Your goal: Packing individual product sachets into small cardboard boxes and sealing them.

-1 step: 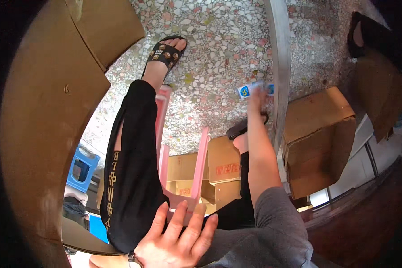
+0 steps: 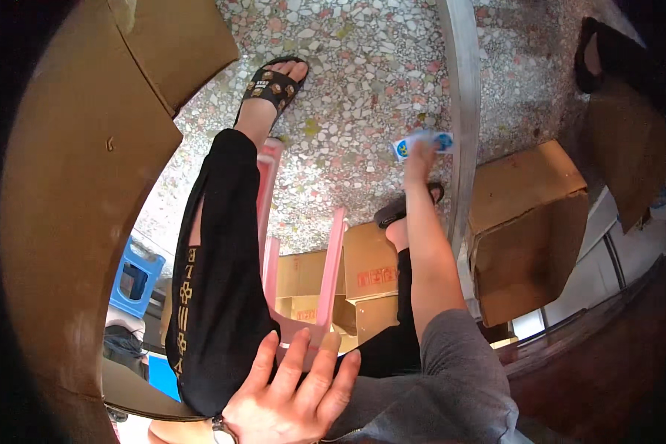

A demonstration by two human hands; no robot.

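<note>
At the end of my stretched right arm, my right hand (image 2: 419,159) is over the terrazzo floor, smeared by motion. Its fingers close on a flat white-and-blue packet (image 2: 444,141), which sticks out on both sides of them. Whether the packet touches the floor is unclear. My left hand (image 2: 285,392) lies palm down on my lap near the black-trousered left thigh. Its fingers are spread and hold nothing; a watch (image 2: 223,431) is on that wrist. Below my lap stands a pink plastic stool (image 2: 334,255).
A large cardboard sheet (image 2: 74,200) rises along the left. Right of my arm a grey metal bar (image 2: 462,111) crosses the floor, with an open cardboard box (image 2: 529,185) beyond it. More cardboard (image 2: 370,259) lies behind the stool. A blue stool (image 2: 135,277) stands at left.
My right hand has shifted slightly left with the packet, and more of the packet's blue print shows. My left hand stays in place.
</note>
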